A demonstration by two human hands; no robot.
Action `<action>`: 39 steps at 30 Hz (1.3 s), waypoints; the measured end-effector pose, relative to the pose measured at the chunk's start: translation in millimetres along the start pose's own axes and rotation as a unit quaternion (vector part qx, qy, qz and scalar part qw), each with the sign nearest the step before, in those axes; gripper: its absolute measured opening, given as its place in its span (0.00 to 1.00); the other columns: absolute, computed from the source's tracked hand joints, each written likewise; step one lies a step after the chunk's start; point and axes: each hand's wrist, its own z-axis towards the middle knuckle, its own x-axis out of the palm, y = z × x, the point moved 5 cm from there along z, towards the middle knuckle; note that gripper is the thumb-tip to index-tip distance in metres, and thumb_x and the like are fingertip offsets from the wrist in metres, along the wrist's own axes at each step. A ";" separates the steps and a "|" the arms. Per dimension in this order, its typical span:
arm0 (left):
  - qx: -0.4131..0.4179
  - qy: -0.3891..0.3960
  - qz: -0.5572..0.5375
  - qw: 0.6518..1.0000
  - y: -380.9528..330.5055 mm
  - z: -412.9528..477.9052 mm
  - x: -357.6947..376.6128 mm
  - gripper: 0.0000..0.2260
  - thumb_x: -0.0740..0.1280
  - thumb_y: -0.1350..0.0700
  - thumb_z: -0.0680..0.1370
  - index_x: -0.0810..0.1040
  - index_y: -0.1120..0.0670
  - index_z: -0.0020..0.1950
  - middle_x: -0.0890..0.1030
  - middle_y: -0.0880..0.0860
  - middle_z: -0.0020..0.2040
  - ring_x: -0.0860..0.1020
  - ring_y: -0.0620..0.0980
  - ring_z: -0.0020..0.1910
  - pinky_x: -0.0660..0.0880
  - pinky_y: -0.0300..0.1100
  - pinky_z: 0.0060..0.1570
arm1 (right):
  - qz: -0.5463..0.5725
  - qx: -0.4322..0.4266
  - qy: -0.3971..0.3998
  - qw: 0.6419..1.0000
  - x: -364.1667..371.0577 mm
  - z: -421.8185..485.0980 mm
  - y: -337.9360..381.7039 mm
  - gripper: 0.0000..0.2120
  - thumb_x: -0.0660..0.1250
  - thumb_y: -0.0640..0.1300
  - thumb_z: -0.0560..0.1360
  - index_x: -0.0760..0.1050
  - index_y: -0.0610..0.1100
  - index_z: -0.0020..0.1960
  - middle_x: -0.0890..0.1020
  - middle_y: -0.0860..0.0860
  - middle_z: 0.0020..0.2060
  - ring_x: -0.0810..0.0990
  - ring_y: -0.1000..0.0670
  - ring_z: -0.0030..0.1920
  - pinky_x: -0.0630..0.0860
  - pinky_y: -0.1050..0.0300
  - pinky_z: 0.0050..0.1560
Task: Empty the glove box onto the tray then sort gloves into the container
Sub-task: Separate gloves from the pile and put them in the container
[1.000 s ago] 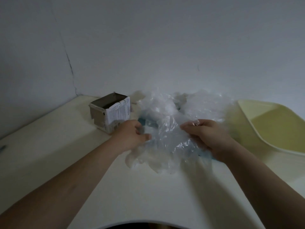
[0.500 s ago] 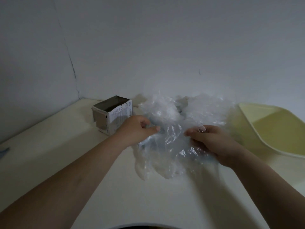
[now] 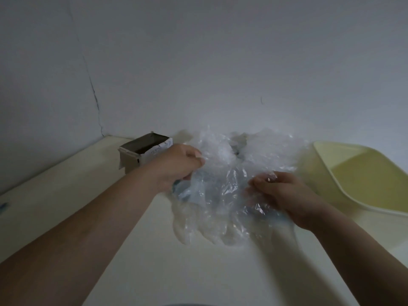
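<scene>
Stretching between left hand and right hand: clear gloves.

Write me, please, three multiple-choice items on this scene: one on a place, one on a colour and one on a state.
1. Where does the glove box stand?
A) left of the glove pile
B) right of it
C) on top of it

2. The container at the right is:
A) red
B) pale yellow
C) black

3. The left hand:
A) lies flat on the table
B) grips clear gloves
C) holds the box

Key: 1 A, the box sits beyond the left hand, with the pile at centre; 2 B, its walls show pale yellow; 3 B, its fingers curl into the plastic.
</scene>
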 end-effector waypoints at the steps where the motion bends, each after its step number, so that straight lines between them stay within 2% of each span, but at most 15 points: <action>1: -0.017 0.016 -0.008 1.000 -1.2 -3.1 -0.8 0.09 0.72 0.55 0.81 0.82 0.56 0.60 0.80 0.52 0.46 0.76 0.48 0.43 0.74 0.36 0.36 | 0.010 0.000 0.001 1.000 1.5 -0.5 1.0 0.07 0.68 0.39 0.81 0.81 0.34 0.55 0.87 0.36 0.48 0.86 0.39 0.44 0.78 0.48 0.47; 4: -0.019 0.003 -0.054 0.998 -8.5 -8.9 -0.1 0.02 0.72 0.55 0.80 0.84 0.53 0.50 0.81 0.52 0.45 0.76 0.51 0.46 0.72 0.42 0.43 | 0.037 -0.022 -0.017 0.999 6.8 -3.0 14.8 0.07 0.67 0.38 0.82 0.80 0.35 0.56 0.87 0.36 0.45 0.84 0.41 0.39 0.79 0.49 0.44; 6: -0.001 -0.024 -0.089 0.996 -21.1 -11.5 3.1 0.02 0.73 0.56 0.79 0.83 0.52 0.48 0.81 0.53 0.45 0.78 0.49 0.45 0.72 0.39 0.41 | 0.033 -0.054 -0.046 0.997 3.5 -6.4 34.2 0.08 0.67 0.39 0.82 0.80 0.35 0.56 0.87 0.37 0.41 0.81 0.44 0.33 0.79 0.55 0.35; 8: 0.025 -0.028 -0.121 0.992 -40.6 -14.9 12.4 0.02 0.74 0.57 0.78 0.82 0.54 0.48 0.84 0.54 0.45 0.82 0.52 0.46 0.78 0.40 0.44 | 0.015 -0.094 -0.072 0.993 -7.5 -12.2 59.6 0.07 0.66 0.40 0.83 0.81 0.38 0.56 0.87 0.38 0.41 0.81 0.45 0.32 0.77 0.56 0.30; 10: 0.040 -0.012 -0.152 0.987 -60.4 -16.3 27.4 0.04 0.73 0.58 0.80 0.81 0.57 0.52 0.88 0.56 0.49 0.86 0.54 0.49 0.82 0.49 0.53 | 0.001 -0.131 -0.097 0.987 -26.9 -18.7 85.5 0.07 0.66 0.41 0.83 0.81 0.40 0.56 0.86 0.40 0.39 0.78 0.46 0.29 0.72 0.57 0.26; 12: 0.049 -0.012 -0.155 0.987 -76.2 -17.9 41.0 0.05 0.70 0.59 0.82 0.79 0.59 0.54 0.88 0.56 0.46 0.88 0.51 0.41 0.85 0.48 0.43 | -0.004 -0.146 -0.125 0.981 -50.4 -21.9 103.0 0.07 0.66 0.41 0.82 0.82 0.40 0.55 0.84 0.42 0.34 0.72 0.48 0.24 0.64 0.60 0.23; 17: 0.092 -0.008 -0.051 0.994 -108.5 -9.5 84.4 0.06 0.68 0.52 0.83 0.78 0.54 0.56 0.87 0.57 0.48 0.87 0.58 0.41 0.83 0.49 0.35 | -0.121 -0.114 -0.225 0.960 -142.7 -33.9 118.5 0.07 0.69 0.42 0.80 0.81 0.39 0.48 0.79 0.48 0.27 0.64 0.52 0.21 0.58 0.63 0.23; 19: 0.108 -0.003 -0.011 0.994 -115.3 -5.8 93.8 0.07 0.69 0.48 0.82 0.78 0.49 0.55 0.87 0.57 0.49 0.86 0.63 0.46 0.84 0.57 0.41 | -0.199 -0.085 -0.252 0.943 -174.5 -38.0 117.9 0.10 0.68 0.43 0.81 0.80 0.37 0.45 0.79 0.51 0.25 0.64 0.53 0.20 0.60 0.63 0.23; 21: 0.114 0.021 -0.036 0.993 -121.9 -2.5 104.7 0.07 0.68 0.49 0.83 0.77 0.51 0.56 0.87 0.57 0.48 0.86 0.65 0.43 0.84 0.62 0.44 | -0.267 -0.059 -0.276 0.921 -202.6 -37.0 111.6 0.13 0.66 0.44 0.81 0.79 0.36 0.42 0.81 0.50 0.26 0.68 0.53 0.18 0.65 0.62 0.22; 25: 0.154 0.028 -0.051 0.986 -138.8 -2.9 111.7 0.05 0.65 0.54 0.85 0.74 0.55 0.59 0.88 0.54 0.45 0.81 0.53 0.28 0.76 0.43 0.26 | -0.311 -0.027 -0.270 0.911 -228.8 -13.6 84.8 0.14 0.65 0.44 0.82 0.79 0.36 0.42 0.86 0.36 0.38 0.81 0.44 0.26 0.77 0.57 0.23; 29: 0.189 0.031 -0.064 0.979 -156.6 -9.7 112.8 0.06 0.64 0.54 0.86 0.74 0.56 0.58 0.88 0.54 0.45 0.77 0.50 0.24 0.68 0.38 0.21 | -0.343 -0.012 -0.253 0.904 -226.9 18.4 67.6 0.13 0.64 0.41 0.81 0.79 0.31 0.46 0.84 0.36 0.36 0.82 0.41 0.29 0.82 0.51 0.27; 31: 0.194 0.035 -0.082 0.977 -166.4 -12.9 118.2 0.06 0.63 0.54 0.86 0.73 0.56 0.58 0.88 0.53 0.44 0.76 0.47 0.23 0.66 0.36 0.19 | -0.408 -0.011 -0.232 0.883 -222.0 31.2 63.2 0.13 0.64 0.41 0.80 0.78 0.32 0.43 0.84 0.37 0.35 0.84 0.37 0.32 0.84 0.45 0.34; 34: 0.195 0.056 -0.116 0.972 -181.1 -9.7 138.3 0.06 0.63 0.54 0.86 0.73 0.56 0.57 0.88 0.54 0.44 0.76 0.47 0.23 0.65 0.36 0.20 | -0.549 0.011 -0.200 0.811 -217.2 36.1 60.2 0.13 0.63 0.42 0.80 0.76 0.42 0.38 0.81 0.46 0.36 0.84 0.40 0.42 0.79 0.52 0.39; 36: 0.195 0.076 -0.130 0.969 -190.3 -2.3 161.0 0.05 0.63 0.54 0.86 0.73 0.56 0.57 0.88 0.55 0.43 0.76 0.47 0.22 0.64 0.36 0.20 | -0.621 0.027 -0.163 0.766 -214.9 33.4 61.0 0.07 0.64 0.40 0.78 0.81 0.42 0.46 0.82 0.46 0.44 0.83 0.41 0.50 0.80 0.51 0.46; 39: 0.182 0.105 -0.130 0.969 -199.5 15.1 205.0 0.06 0.64 0.56 0.86 0.72 0.58 0.59 0.88 0.56 0.43 0.77 0.50 0.23 0.64 0.35 0.20 | -0.606 0.000 -0.181 0.775 -225.6 26.7 74.9 0.17 0.65 0.36 0.77 0.78 0.41 0.65 0.83 0.43 0.54 0.83 0.41 0.53 0.80 0.51 0.50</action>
